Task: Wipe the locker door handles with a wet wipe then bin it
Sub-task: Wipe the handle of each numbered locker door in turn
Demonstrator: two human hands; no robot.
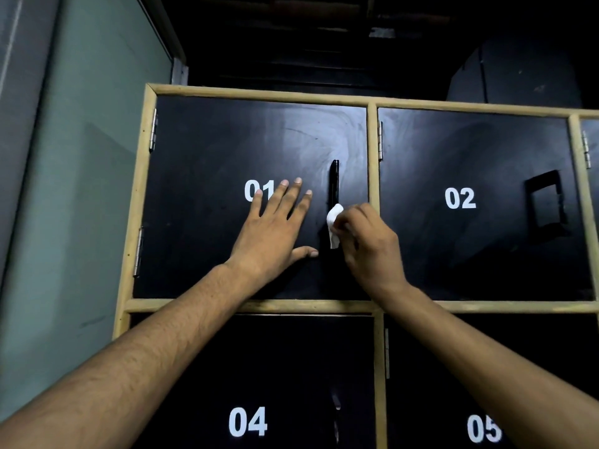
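Note:
Locker door 01 (207, 163) is black with a vertical black handle (334, 183) near its right edge. My right hand (369, 244) pinches a white wet wipe (334, 226) against the lower half of that handle. My left hand (275, 228) lies flat on door 01, fingers spread and straight, just left of the handle and partly over the number. Door 02 (470, 150) to the right has its own black handle (546, 199), untouched.
Doors 04 (248, 421) and 05 (483, 429) sit below in the same light wooden frame (259, 92). A grey-green wall (64, 189) runs close along the left. Dark space lies above the lockers. No bin is in view.

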